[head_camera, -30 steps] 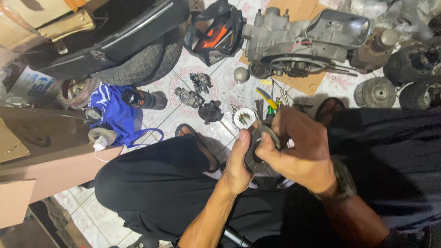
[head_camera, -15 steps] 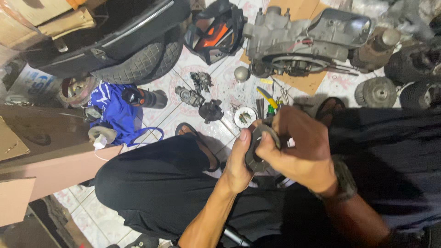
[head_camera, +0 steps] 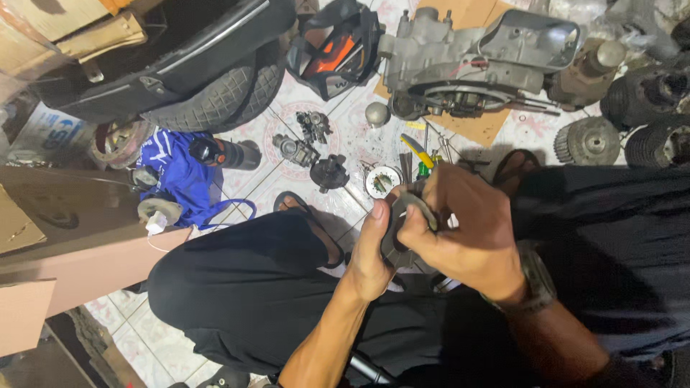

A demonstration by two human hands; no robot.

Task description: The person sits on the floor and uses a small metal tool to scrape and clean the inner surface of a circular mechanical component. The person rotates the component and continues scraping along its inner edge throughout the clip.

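My left hand (head_camera: pixel 370 251) and my right hand (head_camera: pixel 463 226) both grip a dark round metal engine part (head_camera: pixel 399 231) held above my lap. The left hand cups it from below and the left, thumb on its rim. My right hand covers its right side, fingers curled over the top edge, a watch on that wrist. Most of the part is hidden by my fingers. I sit on the tiled floor with my legs in black trousers.
Small engine parts lie on the floor ahead: a carburettor (head_camera: pixel 293 149), a black round part (head_camera: pixel 329 172), a white ring-shaped part (head_camera: pixel 382 179). An engine block (head_camera: pixel 460 68) sits on cardboard beyond, finned cylinders (head_camera: pixel 650 118) at right, a tyre (head_camera: pixel 215 93) and blue cloth (head_camera: pixel 176 176) at left.
None beyond small shifts of my fingers on the part; both hands stay in the same place.
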